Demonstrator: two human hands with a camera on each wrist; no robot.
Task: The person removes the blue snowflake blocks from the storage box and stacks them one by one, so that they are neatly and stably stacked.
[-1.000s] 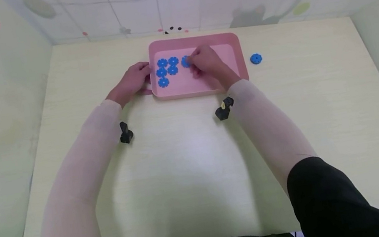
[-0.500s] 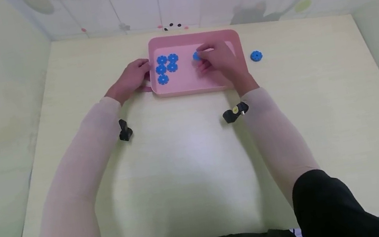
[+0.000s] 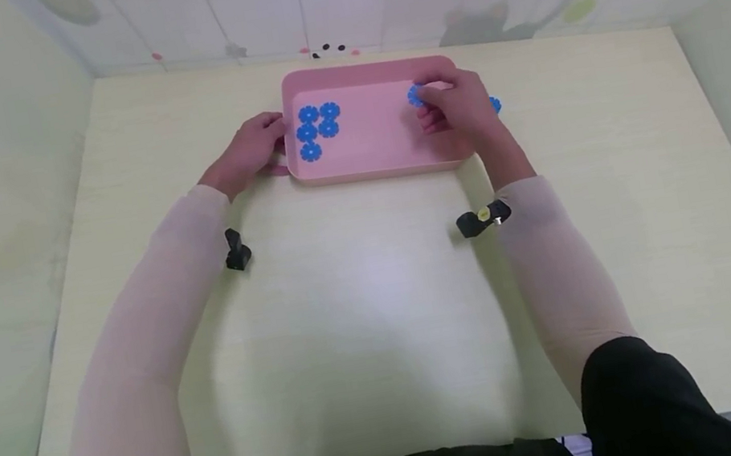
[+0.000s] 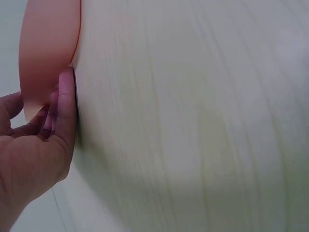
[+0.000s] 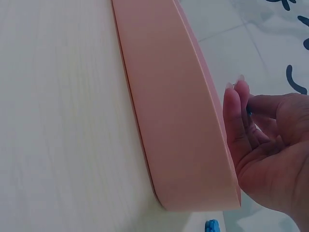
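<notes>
Right hand: the right hand (image 3: pixel 458 107) hovers over the right end of the pink tray (image 3: pixel 374 162), fingers curled, pinching a blue gear (image 3: pixel 415 95) between thumb and fingertips.
Held gear: it sits at the tips of the right fingers, above the tray floor near the tray's far right corner; in the right wrist view only a sliver of blue shows behind the fingers (image 5: pixel 236 113).
Left hand: the left hand (image 3: pixel 251 150) rests against the tray's left wall, fingers bent around the rim and gripping it; the left wrist view shows the fingers (image 4: pixel 65 104) pressed to the tray's outer side.
Gear cluster: five blue gears (image 3: pixel 316 129) lie together on the tray floor, just beyond the left fingertips, touching or nearly so.
Loose gear: another blue gear (image 3: pixel 495 105) lies on the table (image 3: pixel 381 315) outside the tray, mostly hidden behind the right hand's knuckles.
</notes>
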